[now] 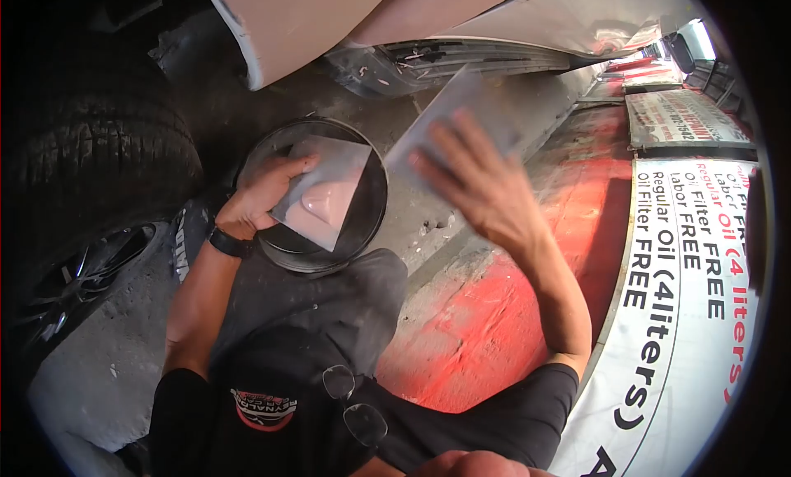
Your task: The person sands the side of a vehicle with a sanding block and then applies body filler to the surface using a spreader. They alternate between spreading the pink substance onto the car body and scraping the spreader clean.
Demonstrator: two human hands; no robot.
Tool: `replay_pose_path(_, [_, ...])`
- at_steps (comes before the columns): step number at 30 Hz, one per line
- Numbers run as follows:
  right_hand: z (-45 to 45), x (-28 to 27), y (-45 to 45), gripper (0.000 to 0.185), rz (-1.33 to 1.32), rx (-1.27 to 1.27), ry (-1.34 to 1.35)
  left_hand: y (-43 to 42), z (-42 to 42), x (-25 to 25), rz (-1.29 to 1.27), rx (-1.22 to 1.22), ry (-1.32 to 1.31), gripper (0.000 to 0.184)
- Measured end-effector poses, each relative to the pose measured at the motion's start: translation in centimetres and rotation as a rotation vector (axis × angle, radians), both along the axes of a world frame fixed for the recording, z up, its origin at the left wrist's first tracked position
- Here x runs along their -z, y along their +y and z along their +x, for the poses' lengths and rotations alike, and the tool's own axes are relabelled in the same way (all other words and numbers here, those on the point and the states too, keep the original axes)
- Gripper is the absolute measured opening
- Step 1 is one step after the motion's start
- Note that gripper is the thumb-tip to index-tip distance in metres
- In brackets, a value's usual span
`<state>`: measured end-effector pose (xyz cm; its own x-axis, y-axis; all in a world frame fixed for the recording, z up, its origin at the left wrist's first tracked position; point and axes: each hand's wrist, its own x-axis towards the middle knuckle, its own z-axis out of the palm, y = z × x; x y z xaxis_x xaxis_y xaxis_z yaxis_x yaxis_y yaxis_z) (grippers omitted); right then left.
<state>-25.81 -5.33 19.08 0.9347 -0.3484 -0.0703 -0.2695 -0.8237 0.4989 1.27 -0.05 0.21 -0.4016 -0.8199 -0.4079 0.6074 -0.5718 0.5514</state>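
Note:
My left hand point(268, 189), with a dark band at its wrist, grips a pale square plastic putty spreader point(342, 164). A smooth lump of pink body filler point(323, 203) lies on that sheet. Beneath it is a round black pan point(372, 217), partly covered by the hand and the sheet. My right hand point(474, 176) is smeared by motion, its fingers laid over a second translucent spreader point(449, 106). This second sheet is tilted, apart from the first one. Whether any filler is on its far face cannot be seen.
Pinkish car body panels point(305, 24) overhang the top, with a dark, scuffed lower edge point(387, 69). A tire point(91, 147) and its wheel stand at left. Red-stained concrete point(486, 329) runs along the right, beside a printed banner point(667, 254). Glasses point(358, 403) hang on my shirt.

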Motion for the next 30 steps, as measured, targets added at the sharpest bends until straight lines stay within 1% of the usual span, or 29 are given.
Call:
replay_pose_path(2, [0.7, -2.1, -2.1, 0.053, -0.253, -0.001, -0.114, -0.1, -0.4, 1.0, -0.022, 0.017, -0.016, 0.037])
replay_pose_path(5, [1.4, -2.9, -5.1, 0.056, -0.453, -0.112, -0.181, -0.3, -0.8, 0.9, -0.021, 0.044, -0.023, 0.037])
replay_pose_path(8, [2.7, -3.6, -7.0, 0.056, -0.550, -0.151, -0.185, -0.3, -0.9, 1.2, -0.010, 0.045, 0.000, 0.036])
replay_pose_path(18, [4.0, -2.9, -8.3, 0.059, -0.626, -0.209, -0.178, -0.2, -1.0, 0.8, 0.051, -0.001, -0.024, 0.032])
replay_pose_path(21, [3.7, -2.7, -9.1, 0.057, -0.631, -0.253, -0.205, -0.2, -1.0, 0.7, 0.042, 0.020, -0.030, 0.036])
replay_pose_path(24, [3.5, -2.2, -9.5, 0.055, -0.633, -0.276, -0.238, -0.2, -1.2, 0.6, 0.101, 0.003, -0.110, 0.046])
replay_pose_path(27, [3.7, -2.1, -9.9, 0.052, -0.646, -0.293, -0.267, -0.4, -1.0, 1.6, 0.038, 0.039, -0.046, 0.054])
replay_pose_path(30, [3.9, -2.6, -10.4, 0.053, -0.649, -0.315, -0.239, -0.4, -1.0, 1.6, 0.047, 0.044, -0.050, 0.055])
